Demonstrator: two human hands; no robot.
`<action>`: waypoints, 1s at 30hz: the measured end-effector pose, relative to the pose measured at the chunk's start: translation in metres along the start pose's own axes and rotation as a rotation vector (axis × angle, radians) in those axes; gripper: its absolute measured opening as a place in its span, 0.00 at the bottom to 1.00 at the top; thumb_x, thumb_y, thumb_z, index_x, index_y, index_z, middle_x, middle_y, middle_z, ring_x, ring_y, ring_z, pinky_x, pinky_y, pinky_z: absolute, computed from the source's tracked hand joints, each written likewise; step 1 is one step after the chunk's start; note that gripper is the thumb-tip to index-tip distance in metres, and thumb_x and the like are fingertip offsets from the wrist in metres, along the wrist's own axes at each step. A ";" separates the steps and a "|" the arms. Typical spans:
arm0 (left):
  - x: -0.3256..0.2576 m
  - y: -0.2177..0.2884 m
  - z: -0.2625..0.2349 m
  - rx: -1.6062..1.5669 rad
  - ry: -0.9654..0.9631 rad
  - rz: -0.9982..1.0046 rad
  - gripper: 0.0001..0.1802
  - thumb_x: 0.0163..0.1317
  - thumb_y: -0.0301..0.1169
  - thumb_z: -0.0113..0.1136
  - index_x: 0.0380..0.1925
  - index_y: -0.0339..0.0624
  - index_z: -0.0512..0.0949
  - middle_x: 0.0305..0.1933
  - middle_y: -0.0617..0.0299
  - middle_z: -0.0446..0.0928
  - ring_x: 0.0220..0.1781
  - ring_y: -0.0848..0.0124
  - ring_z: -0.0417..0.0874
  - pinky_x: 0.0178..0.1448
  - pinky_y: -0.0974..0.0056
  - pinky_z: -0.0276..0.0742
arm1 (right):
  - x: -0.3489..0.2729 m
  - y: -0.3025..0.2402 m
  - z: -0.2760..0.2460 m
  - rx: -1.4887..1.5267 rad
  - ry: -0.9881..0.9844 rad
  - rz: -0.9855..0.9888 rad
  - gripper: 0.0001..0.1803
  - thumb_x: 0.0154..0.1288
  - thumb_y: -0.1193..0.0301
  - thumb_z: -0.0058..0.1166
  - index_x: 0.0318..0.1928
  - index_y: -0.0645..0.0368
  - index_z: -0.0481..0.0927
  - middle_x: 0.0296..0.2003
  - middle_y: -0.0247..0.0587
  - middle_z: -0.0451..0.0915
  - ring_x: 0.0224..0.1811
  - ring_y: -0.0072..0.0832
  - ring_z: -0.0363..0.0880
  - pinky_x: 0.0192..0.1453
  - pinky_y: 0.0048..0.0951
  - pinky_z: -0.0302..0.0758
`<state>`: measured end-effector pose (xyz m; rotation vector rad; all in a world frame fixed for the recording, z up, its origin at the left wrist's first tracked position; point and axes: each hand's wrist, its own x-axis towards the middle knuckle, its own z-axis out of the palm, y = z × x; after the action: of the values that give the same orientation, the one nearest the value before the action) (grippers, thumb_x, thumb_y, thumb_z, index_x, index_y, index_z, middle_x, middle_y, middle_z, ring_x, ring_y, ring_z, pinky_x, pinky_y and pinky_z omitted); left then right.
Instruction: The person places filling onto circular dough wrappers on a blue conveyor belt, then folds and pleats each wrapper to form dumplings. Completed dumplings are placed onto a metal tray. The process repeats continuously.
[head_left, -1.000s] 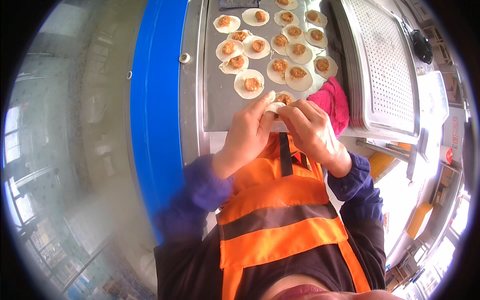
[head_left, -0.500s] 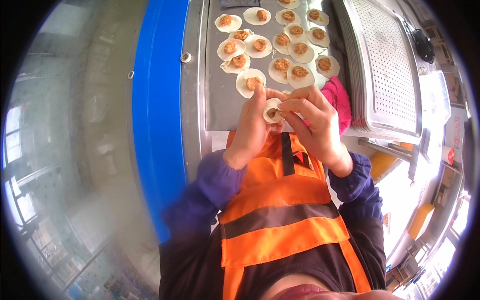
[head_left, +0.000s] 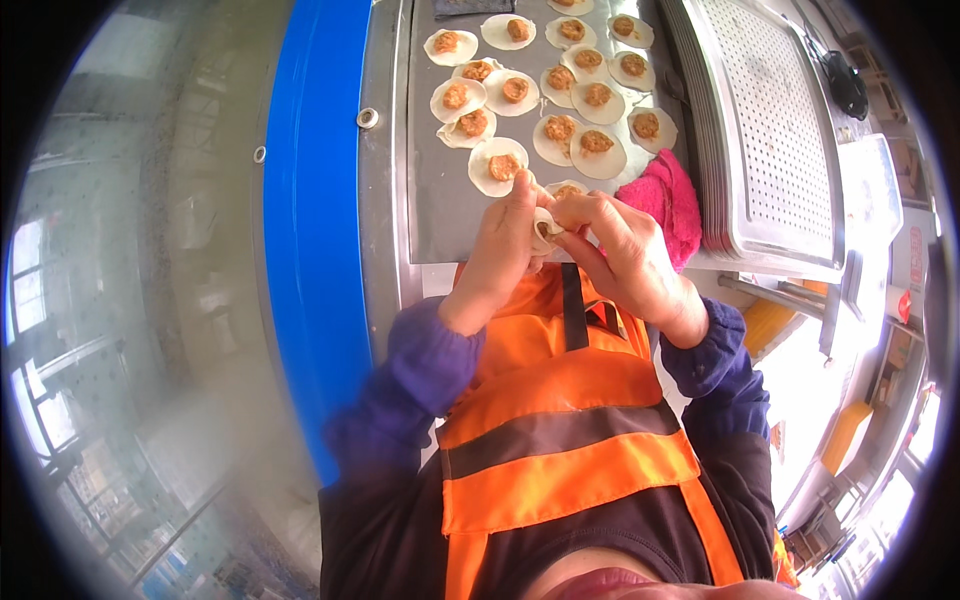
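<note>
Overall, taking clock directions from your hands: blue panel (head_left: 310,200) at 9 o'clock, running along the table's side. Metal table (head_left: 432,205) spreads from 10 to 1 o'clock. Your orange-and-brown apron (head_left: 560,440) fills 6 o'clock. Tray stack (head_left: 780,130) at 2 o'clock, top one perforated. Your right hand (head_left: 628,255): thumb and forefinger pinching the dumpling's rim. Your left hand (head_left: 500,245): thumb upright, the hand cradling the dumpling from 9 o'clock; its other fingers are mostly hidden, exact set cannot be told. Pink cloth (head_left: 665,205) at 3 o'clock, just beside your right hand. Discs (head_left: 597,146) topped with filling lie flat from 11 to 1 o'clock, some overlapping. Dumpling (head_left: 543,228) sits between both hands, near the table's close edge, dark filling (head_left: 543,229) showing at its mouth.
</note>
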<state>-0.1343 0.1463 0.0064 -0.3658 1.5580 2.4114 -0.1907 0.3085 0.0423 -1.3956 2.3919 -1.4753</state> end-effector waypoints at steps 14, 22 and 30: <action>0.003 -0.008 0.005 0.153 0.081 0.339 0.29 0.77 0.50 0.29 0.35 0.38 0.71 0.29 0.63 0.75 0.29 0.79 0.75 0.32 0.73 0.72 | -0.008 0.008 -0.003 0.082 -0.073 0.092 0.08 0.59 0.83 0.58 0.40 0.63 0.78 0.32 0.44 0.78 0.32 0.39 0.81 0.37 0.31 0.77; 0.001 0.015 -0.002 0.080 -0.126 -0.016 0.27 0.76 0.52 0.32 0.35 0.41 0.70 0.36 0.61 0.75 0.32 0.78 0.75 0.31 0.74 0.71 | -0.013 0.010 0.000 0.121 0.030 0.080 0.09 0.57 0.81 0.60 0.39 0.61 0.78 0.27 0.44 0.74 0.29 0.41 0.77 0.31 0.34 0.73; 0.001 0.005 0.007 0.281 0.038 0.104 0.35 0.74 0.59 0.29 0.28 0.40 0.73 0.22 0.62 0.74 0.18 0.78 0.73 0.21 0.76 0.68 | -0.019 0.011 0.005 0.070 0.003 0.033 0.09 0.57 0.81 0.60 0.38 0.61 0.77 0.26 0.43 0.72 0.26 0.40 0.76 0.29 0.35 0.73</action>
<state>-0.1377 0.1508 0.0128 -0.2819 1.9448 2.2248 -0.1842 0.3193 0.0240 -1.3347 2.3280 -1.5384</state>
